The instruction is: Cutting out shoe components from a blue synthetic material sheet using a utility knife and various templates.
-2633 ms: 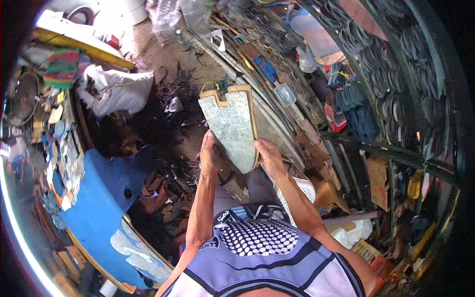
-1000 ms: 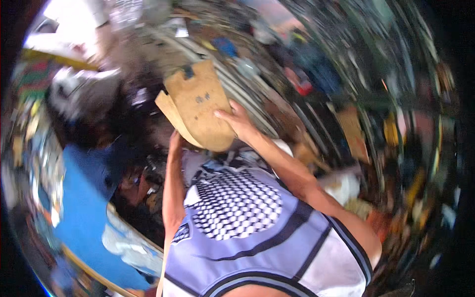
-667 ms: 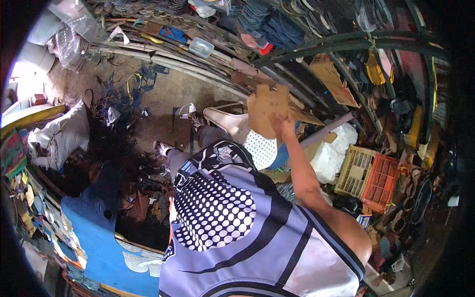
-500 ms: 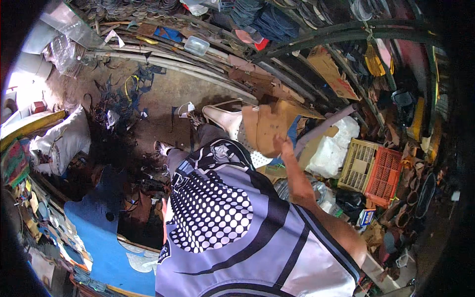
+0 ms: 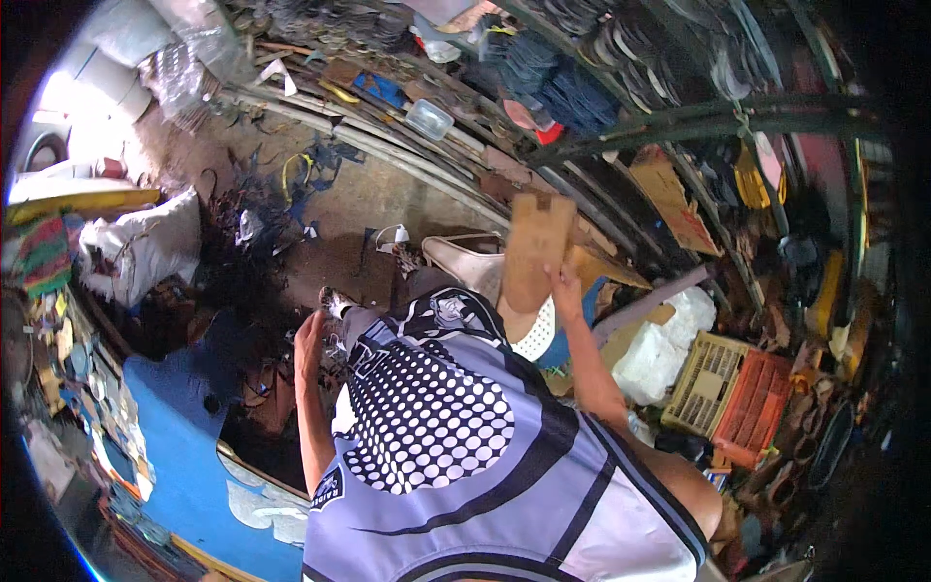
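My right hand point(image 5: 565, 283) is closed on the edge of a flat tan piece of cardboard point(image 5: 535, 254), which has a notch in its top edge. The piece is raised over a white plastic chair point(image 5: 535, 339) with round holes, to the right of my body. Behind the hand lie more brown sheet point(image 5: 603, 266) and a strip of blue material point(image 5: 593, 299). My left hand point(image 5: 308, 338) hangs low beside my left leg, near my shoe point(image 5: 335, 301); its fingers are too small and dim to make out. A blue sheet point(image 5: 170, 427) lies beyond my left forearm.
A beige crate point(image 5: 700, 378) and an orange crate point(image 5: 752, 405) stand at the right beside a white plastic bundle point(image 5: 664, 344). Long poles point(image 5: 388, 150) run along the far side. A white sack point(image 5: 145, 247) and dark scraps lie on the left.
My left arm has come into view at my left side. The right hand has lifted the tan cardboard and turned it more upright. The whole view has shifted slightly.
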A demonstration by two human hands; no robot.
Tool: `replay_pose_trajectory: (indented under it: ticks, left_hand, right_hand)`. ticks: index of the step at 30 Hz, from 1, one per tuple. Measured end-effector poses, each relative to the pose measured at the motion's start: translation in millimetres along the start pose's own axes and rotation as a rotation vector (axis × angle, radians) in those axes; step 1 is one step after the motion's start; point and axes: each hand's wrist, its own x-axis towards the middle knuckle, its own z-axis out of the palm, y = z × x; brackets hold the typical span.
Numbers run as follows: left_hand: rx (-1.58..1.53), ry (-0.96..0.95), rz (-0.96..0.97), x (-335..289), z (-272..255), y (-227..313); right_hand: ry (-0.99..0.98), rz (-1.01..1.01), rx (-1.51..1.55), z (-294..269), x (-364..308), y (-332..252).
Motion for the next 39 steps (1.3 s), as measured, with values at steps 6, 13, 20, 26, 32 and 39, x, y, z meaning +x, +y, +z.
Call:
replay_pose_trajectory:
  ticks: [6, 13, 20, 26, 32, 39]
  left_hand:
    - [-0.222, -0.414, 0.283, 2, 83, 131]
    - [-0.482, -0.247, 0.424, 2, 91, 167]
    - [-0.620, -0.072, 0.344, -5, 82, 138]
    - [-0.617, 0.024, 0.329, -11, 52, 125]
    - [-0.873, 0.151, 0.349, -12, 12, 119]
    - [-0.798, 0.198, 0.288, -21, 16, 133]
  right_hand:
    - [-0.475, -0.076, 0.327, 111, 49, -139]
    - [-0.719, -0.188, 0.380, 178, 29, -177]
    - [-0.746, -0.171, 0.247, 201, 9, -178]
    - [-0.662, 0.072, 0.214, 201, 21, -171]
    - [-0.882, 0.237, 0.288, 203, 36, -159]
    - [-0.986, 0.103, 0.421, 223, 19, -152]
